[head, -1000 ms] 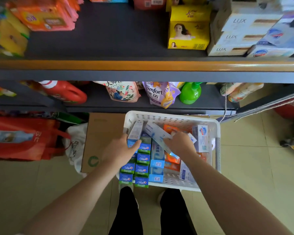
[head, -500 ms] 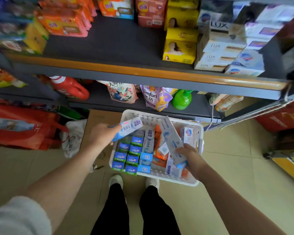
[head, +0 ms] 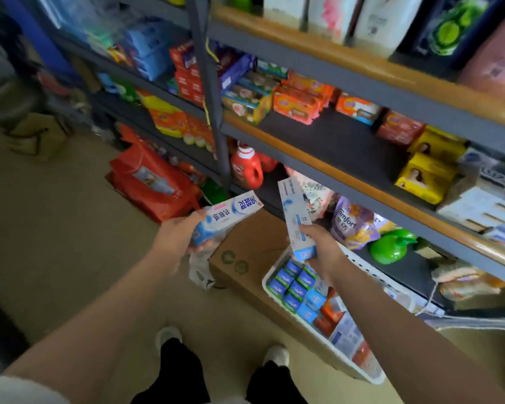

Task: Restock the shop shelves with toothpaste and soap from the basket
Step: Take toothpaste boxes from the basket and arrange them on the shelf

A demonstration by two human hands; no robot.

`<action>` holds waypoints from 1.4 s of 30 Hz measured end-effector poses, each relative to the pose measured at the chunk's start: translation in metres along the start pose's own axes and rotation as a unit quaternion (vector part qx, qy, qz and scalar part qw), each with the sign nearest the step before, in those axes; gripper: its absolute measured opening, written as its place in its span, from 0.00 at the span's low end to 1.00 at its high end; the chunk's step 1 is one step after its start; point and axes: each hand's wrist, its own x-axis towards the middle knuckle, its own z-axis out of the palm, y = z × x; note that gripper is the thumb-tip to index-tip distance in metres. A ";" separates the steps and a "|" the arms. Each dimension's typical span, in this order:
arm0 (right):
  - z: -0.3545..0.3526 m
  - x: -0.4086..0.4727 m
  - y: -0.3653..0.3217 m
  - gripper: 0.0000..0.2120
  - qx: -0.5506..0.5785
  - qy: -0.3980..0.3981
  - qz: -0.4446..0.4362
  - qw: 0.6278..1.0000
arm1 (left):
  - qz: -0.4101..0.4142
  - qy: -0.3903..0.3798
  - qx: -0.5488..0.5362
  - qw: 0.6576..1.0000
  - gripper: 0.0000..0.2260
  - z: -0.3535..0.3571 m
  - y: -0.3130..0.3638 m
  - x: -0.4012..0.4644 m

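Note:
My left hand [head: 178,233] grips the lower end of a white-and-blue toothpaste box [head: 226,217] that points up and right. My right hand [head: 322,243] holds a second white-and-blue toothpaste box [head: 293,211] nearly upright by its lower end, above the left end of the white plastic basket [head: 370,274]. The basket sits on the floor against the shelving and holds rows of small blue boxes [head: 296,285] plus orange and white packs. The middle shelf [head: 327,138] has a bare dark stretch between orange soap packs [head: 296,104] and yellow boxes [head: 427,176].
A brown cardboard box [head: 245,252] lies left of the basket, with a white plastic bag beside it. Red bags [head: 150,182] sit on the floor further left. A red detergent bottle [head: 247,167], purple refill pouch [head: 353,223] and green bottle [head: 389,247] stand on the bottom shelf. A grey upright post [head: 213,91] divides the shelving.
Both hands have lifted a toothpaste box each out of the basket and moved up and left. The head has turned left, so the shelves now run diagonally and the basket sits lower right.

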 end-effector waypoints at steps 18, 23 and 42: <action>0.385 0.072 -0.013 0.19 -0.066 -0.017 -0.108 0.992 | 0.030 0.001 -0.184 0.983 0.05 -0.329 0.116 0.140; 0.464 0.112 -0.049 0.15 -0.058 -0.030 -0.101 0.993 | 0.049 -0.011 -0.216 0.975 0.06 -0.366 0.162 0.213; 0.722 0.337 -0.209 0.12 -0.108 0.047 -0.156 0.981 | 0.226 0.004 -0.016 0.974 0.09 -0.455 0.375 0.541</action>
